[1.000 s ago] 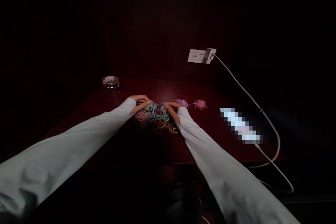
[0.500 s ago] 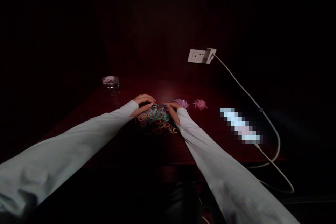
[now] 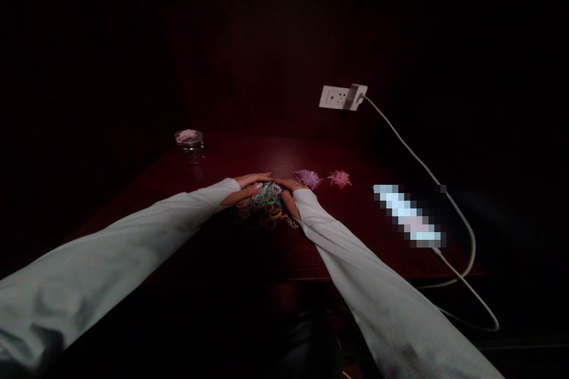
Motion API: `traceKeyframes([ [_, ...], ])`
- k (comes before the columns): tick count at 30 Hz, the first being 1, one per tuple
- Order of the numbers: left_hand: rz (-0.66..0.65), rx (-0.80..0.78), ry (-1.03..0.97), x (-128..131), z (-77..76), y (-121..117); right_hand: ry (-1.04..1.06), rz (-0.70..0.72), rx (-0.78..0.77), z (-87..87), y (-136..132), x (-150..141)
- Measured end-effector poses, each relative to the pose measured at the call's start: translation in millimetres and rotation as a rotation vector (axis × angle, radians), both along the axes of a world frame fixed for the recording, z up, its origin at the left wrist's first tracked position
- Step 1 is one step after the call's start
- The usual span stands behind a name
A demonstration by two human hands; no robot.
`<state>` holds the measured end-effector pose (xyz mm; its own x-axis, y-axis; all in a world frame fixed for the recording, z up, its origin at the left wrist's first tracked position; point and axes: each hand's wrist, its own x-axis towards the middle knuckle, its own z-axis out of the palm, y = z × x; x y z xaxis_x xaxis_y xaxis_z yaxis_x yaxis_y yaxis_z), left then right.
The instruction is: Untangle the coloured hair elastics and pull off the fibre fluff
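Note:
A loose heap of small multicoloured elastic bands [image 3: 269, 196] lies on the dark red table. My left hand [image 3: 247, 187] curves around the heap's left and far side, its fingers stretched out and the thumb against the bands. From the right, my right hand [image 3: 288, 188] lies along the heap with its fingers extended toward the left fingertips. The two hands almost meet at the far edge of the heap. Just beyond my right hand sits a small pile of thin purple pieces [image 3: 308, 178], and to its right a pile of pink pieces [image 3: 340, 179].
At the back left stands a clear round container [image 3: 189, 141] with something pinkish on top. A phone [image 3: 406, 213] with a blurred, lit screen lies on the right. Its white cable [image 3: 418, 160] runs to a charger [image 3: 356, 96] in the wall socket [image 3: 331, 98].
My left fingers have straightened and reached rightward over the far side of the heap. My right hand has shifted slightly left, and the hands are closer together around the bands.

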<state>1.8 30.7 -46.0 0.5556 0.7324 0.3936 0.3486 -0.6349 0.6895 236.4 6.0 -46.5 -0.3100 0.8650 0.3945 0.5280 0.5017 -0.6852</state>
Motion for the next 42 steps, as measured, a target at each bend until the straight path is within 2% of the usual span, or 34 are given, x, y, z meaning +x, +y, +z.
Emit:
traceKeyframes([
  [5, 0.033, -0.009, -0.094, 5, 20.4, -7, 0.177, 0.013, -0.032, -3.3, 5, 3],
  [8, 0.056, 0.048, -0.114, 3, 32.1, -11, 0.252, 0.002, -0.059, -5.2, 7, 5],
  [12, 0.070, 0.135, -0.091, 0, 37.4, -14, 0.308, -0.038, -0.029, -7.3, 7, 4],
  [18, 0.155, 0.183, 0.043, -4, 23.6, 1, 0.182, -0.189, -0.057, 4.8, -10, -2],
  [22, 0.284, 0.177, 0.123, -8, 8.3, 15, 0.069, -0.278, -0.103, 17.9, -29, -6],
  [28, 0.326, 0.181, 0.161, -9, -6.2, 28, 0.039, -0.410, -0.054, 26.5, -44, -12],
  [34, 0.355, 0.180, 0.189, -6, -11.6, 33, -0.061, -0.538, -0.126, 35.7, -47, -18],
  [42, 0.317, 0.200, 0.218, -9, -8.3, 29, -0.052, -0.542, -0.146, 36.0, -49, -15],
])
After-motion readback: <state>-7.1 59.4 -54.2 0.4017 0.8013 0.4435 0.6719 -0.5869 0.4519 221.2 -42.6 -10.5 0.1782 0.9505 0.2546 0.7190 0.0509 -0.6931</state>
